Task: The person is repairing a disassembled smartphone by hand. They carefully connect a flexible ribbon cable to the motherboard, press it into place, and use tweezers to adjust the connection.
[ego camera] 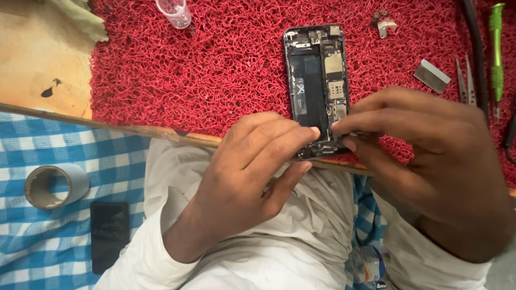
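2 hands at opened phone [318, 86] lower end, left grip [252, 166] pinching its edge, right grip [424, 156] pinching beside it

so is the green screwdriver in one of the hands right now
No, the green screwdriver lies on the red mat at the far right, while both hands work at the opened phone.

Two hands work at the frame's centre: the left hand [252, 172] and the right hand [424, 156]. One opened phone [317, 80] lies on one red mat [215, 70]. At right sit one pair of tweezers [465, 83], one green screwdriver [496, 53] and one metal blade [431, 75]. Lower left shows one tape roll [54, 185] and one dark slab [109, 233]. One clear cup [174, 12] stands at top.
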